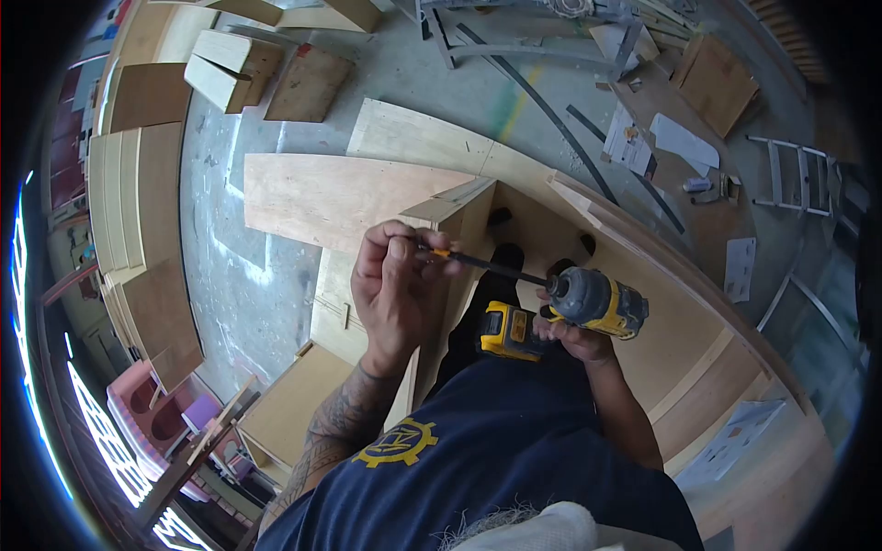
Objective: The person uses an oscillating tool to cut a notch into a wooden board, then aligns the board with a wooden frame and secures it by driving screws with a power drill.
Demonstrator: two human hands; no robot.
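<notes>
My right hand is wrapped round the grip of a yellow and black impact driver. Its battery points toward my shirt. From the chuck a long dark driver bit reaches left, with an orange band near its far end. The fingers of my left hand are closed in a pinch at that end. A small dark tip shows between them, too small to name. Below the hands stands a plywood box frame, its upper edge close behind my left fingers.
A loose plywood panel lies beyond my left hand. Stacked boards line the left side. A curved wooden edge runs along the right. Paper sheets, a cardboard box and a ladder are at the far right.
</notes>
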